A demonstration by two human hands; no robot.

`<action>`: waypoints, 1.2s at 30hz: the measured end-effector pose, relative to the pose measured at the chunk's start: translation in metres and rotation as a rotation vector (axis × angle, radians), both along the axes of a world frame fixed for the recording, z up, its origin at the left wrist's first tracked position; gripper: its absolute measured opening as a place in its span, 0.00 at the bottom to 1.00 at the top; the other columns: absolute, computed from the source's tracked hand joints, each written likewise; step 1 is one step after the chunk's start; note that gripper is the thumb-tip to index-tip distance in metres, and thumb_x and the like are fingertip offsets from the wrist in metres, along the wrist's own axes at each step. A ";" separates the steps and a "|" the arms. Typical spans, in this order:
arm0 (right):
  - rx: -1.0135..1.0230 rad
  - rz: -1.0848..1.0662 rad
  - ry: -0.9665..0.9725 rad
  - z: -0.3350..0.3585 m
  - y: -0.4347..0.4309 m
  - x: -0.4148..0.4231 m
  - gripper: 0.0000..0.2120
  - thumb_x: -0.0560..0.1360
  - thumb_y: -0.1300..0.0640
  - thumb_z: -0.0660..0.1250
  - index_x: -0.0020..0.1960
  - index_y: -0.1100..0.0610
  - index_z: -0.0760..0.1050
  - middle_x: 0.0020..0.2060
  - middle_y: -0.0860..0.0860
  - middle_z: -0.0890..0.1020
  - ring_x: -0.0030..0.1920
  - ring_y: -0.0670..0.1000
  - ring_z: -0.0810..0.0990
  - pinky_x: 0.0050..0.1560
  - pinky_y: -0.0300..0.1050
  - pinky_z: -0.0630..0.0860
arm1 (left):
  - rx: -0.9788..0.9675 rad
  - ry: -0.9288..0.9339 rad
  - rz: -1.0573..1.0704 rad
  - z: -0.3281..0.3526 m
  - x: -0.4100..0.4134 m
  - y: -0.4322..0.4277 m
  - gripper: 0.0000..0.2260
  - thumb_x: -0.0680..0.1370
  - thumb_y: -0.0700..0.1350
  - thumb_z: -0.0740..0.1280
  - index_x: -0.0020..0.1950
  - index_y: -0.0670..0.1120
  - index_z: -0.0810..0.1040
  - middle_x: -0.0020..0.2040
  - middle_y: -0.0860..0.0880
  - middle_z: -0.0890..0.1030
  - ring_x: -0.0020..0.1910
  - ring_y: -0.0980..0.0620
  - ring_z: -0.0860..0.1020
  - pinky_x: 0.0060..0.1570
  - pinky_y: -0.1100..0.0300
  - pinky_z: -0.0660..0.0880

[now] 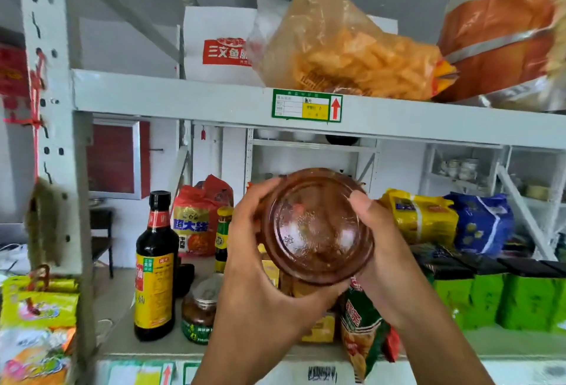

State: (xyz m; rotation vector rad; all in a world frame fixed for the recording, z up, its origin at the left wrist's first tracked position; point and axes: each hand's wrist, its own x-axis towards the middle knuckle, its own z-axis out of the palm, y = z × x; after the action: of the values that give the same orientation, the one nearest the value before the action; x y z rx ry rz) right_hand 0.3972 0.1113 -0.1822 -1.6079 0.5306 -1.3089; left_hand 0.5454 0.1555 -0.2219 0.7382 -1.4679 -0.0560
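Currently jar base faces camera, long axis pointing into shelf; left hand, right hand both grasp it.

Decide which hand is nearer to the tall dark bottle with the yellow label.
Left. The left hand grips the reddish jar on its left side, just right of the bottle; the right hand grips its right side, farther away.

Round clear jar of reddish-brown paste, tipped on its side, flat end facing out, above front edge of grey metal shelf.
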 end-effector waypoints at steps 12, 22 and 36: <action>0.446 0.437 -0.145 -0.044 0.011 -0.024 0.39 0.73 0.24 0.48 0.58 0.50 0.86 0.52 0.59 0.87 0.39 0.52 0.80 0.30 0.43 0.71 | 0.263 0.221 -0.003 -0.011 -0.035 0.020 0.46 0.53 0.64 0.84 0.69 0.67 0.72 0.64 0.59 0.81 0.62 0.60 0.80 0.59 0.61 0.80; 0.225 0.491 -0.122 -0.049 0.018 -0.047 0.37 0.68 0.36 0.78 0.74 0.41 0.70 0.63 0.59 0.82 0.46 0.58 0.86 0.34 0.40 0.76 | 0.364 0.542 -0.033 -0.010 -0.060 0.024 0.33 0.59 0.78 0.70 0.55 0.59 0.76 0.49 0.57 0.86 0.47 0.58 0.85 0.45 0.57 0.81; -0.328 0.067 0.464 -0.015 0.000 -0.077 0.23 0.71 0.36 0.66 0.66 0.36 0.75 0.56 0.41 0.84 0.56 0.44 0.84 0.50 0.46 0.84 | 0.658 0.175 -0.496 -0.029 -0.033 0.032 0.45 0.63 0.50 0.80 0.76 0.59 0.61 0.61 0.54 0.85 0.61 0.54 0.83 0.57 0.60 0.80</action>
State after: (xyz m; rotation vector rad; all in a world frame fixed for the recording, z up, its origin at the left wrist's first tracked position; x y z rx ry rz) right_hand 0.3197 0.1116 -0.1972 -2.2057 0.5518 -1.0058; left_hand 0.5120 0.1875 -0.2505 0.8423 -1.4347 -0.9959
